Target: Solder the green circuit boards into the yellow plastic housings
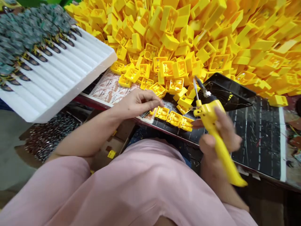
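Note:
My right hand (221,135) is wrapped round the yellow handle of a soldering iron (213,125); its metal tip points up and away, just above the table edge. My left hand (138,102) rests palm down at the table edge, fingers pinched together beside a short row of three yellow plastic housings (174,117). What the fingertips hold is too small to make out. A huge heap of the same yellow housings (188,37) fills the table behind both hands.
A white foam tray (61,78) with grooves carries several small green circuit boards (25,34) at the upper left. A black mat (258,131) covers the table at the right. A black stand (225,91) sits behind the iron. Boxes of small parts (47,135) lie below left.

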